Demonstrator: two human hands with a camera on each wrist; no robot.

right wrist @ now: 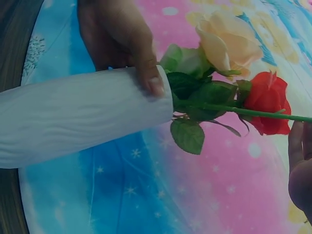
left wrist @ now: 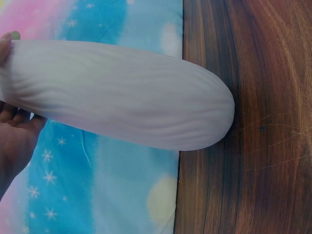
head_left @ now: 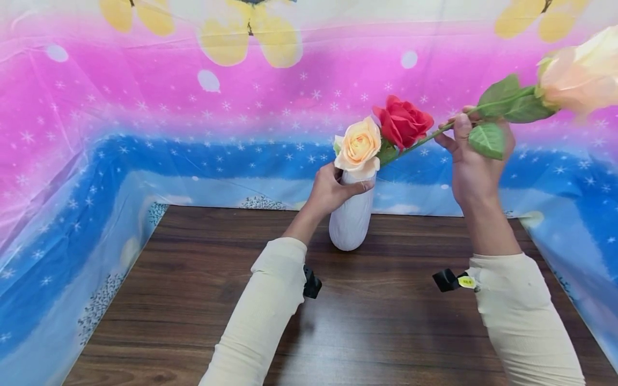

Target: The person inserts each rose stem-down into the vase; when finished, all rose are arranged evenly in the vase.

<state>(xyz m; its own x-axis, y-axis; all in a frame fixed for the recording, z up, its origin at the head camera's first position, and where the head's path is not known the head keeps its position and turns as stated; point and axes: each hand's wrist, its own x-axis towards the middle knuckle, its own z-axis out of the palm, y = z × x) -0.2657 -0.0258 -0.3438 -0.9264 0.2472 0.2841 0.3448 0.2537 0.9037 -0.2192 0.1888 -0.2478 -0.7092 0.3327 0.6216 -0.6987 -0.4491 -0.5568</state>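
Note:
My left hand grips the white ribbed vase round its neck, thumb across the front near the rim. A peach rose and a red rose stand in the vase's mouth, with green leaves below the blooms. Up to the right, my right hand pinches the green stem of another, larger pale peach rose. That stem slants down to the vase's mouth; whether its tip is inside I cannot tell. In the left wrist view the vase's rounded base appears over the table.
The vase is near the back edge of a dark wood-grain table. Behind and beside it hangs a pink and blue cloth with butterflies and snowflakes. Black wrist cameras jut from both cream sleeves.

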